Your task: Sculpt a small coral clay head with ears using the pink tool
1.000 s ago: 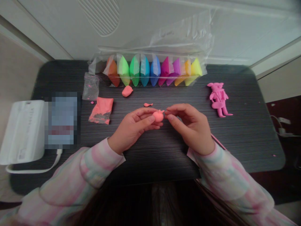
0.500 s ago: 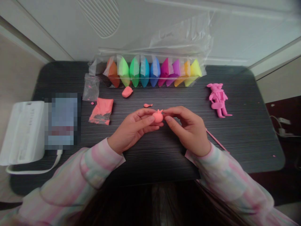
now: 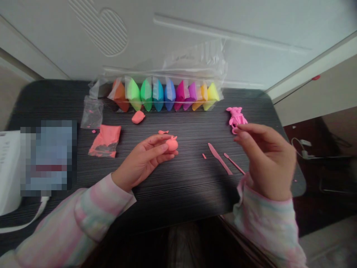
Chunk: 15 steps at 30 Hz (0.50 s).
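My left hand [image 3: 142, 160] rests on the dark table [image 3: 178, 186], its fingers pinched round a small coral clay ball [image 3: 172, 144] that has a tiny stalk on top. My right hand [image 3: 264, 156] is lifted at the right with its fingers curled together. Its fingertips are at the lower part of a pink clay figure [image 3: 236, 116]. I cannot see whether they grip it. Between the hands lie a pink clay knife [image 3: 219, 158], a thin pink stick [image 3: 233, 163] and a small pink crumb [image 3: 204, 156].
A row of coloured clay packets [image 3: 164, 95] in a clear bag stands at the back. A coral lump [image 3: 138, 117], a coral scrap [image 3: 163, 131], an opened coral packet [image 3: 105, 140] and an empty bag [image 3: 92, 111] lie to the left. A blurred phone [image 3: 48, 156] lies at the far left.
My right hand has left the coral ball and swung right to the pink figure. The view has turned right, and the knife and stick now show. My left hand still holds the ball.
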{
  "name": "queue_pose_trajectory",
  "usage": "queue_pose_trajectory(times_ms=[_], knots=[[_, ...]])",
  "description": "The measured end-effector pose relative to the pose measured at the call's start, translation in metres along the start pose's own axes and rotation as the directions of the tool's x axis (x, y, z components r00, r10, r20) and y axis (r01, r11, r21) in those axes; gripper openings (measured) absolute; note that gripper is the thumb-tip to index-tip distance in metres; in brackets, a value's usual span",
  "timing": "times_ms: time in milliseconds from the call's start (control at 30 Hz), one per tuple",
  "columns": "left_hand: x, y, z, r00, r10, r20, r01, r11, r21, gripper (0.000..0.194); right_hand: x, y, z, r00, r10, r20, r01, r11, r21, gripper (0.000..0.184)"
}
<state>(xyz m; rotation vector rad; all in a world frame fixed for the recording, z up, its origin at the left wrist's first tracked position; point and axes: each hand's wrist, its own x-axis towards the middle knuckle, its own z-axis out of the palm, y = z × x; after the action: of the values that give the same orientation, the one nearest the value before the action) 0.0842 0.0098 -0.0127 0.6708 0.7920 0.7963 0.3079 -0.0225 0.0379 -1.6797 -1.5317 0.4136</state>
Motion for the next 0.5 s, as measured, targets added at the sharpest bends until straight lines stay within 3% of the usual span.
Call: queue_pose_trajectory(times_ms=[100, 167, 333, 433, 500], knots=[[0.0, 0.001, 0.001, 0.999, -0.034, 0.0, 0.034, 0.999, -0.01, 0.02, -0.014, 0.024, -0.03, 0.989, 0.12, 0.088, -0.081, 0.93, -0.358, 0.019], [0.0, 0.002, 0.002, 0.998, -0.064, 0.004, 0.064, 0.997, -0.046, 0.018, -0.028, 0.039, -0.036, 0.978, 0.147, 0.145, -0.062, 0.878, -0.474, 0.019], [0.0, 0.002, 0.006, 0.995, -0.103, 0.005, 0.102, 0.987, -0.125, 0.017, -0.052, 0.061, -0.027, 0.975, 0.094, 0.202, 0.026, 0.851, -0.524, 0.013], [-0.001, 0.004, 0.009, 0.995, -0.096, -0.009, 0.094, 0.986, -0.138, 0.018, -0.049, 0.062, -0.025, 0.968, 0.018, 0.249, 0.128, 0.82, -0.557, 0.011], [-0.005, 0.009, 0.013, 0.997, -0.081, -0.019, 0.077, 0.985, -0.153, 0.017, -0.039, 0.055, -0.028, 0.966, 0.021, 0.256, 0.119, 0.846, -0.52, 0.01]])
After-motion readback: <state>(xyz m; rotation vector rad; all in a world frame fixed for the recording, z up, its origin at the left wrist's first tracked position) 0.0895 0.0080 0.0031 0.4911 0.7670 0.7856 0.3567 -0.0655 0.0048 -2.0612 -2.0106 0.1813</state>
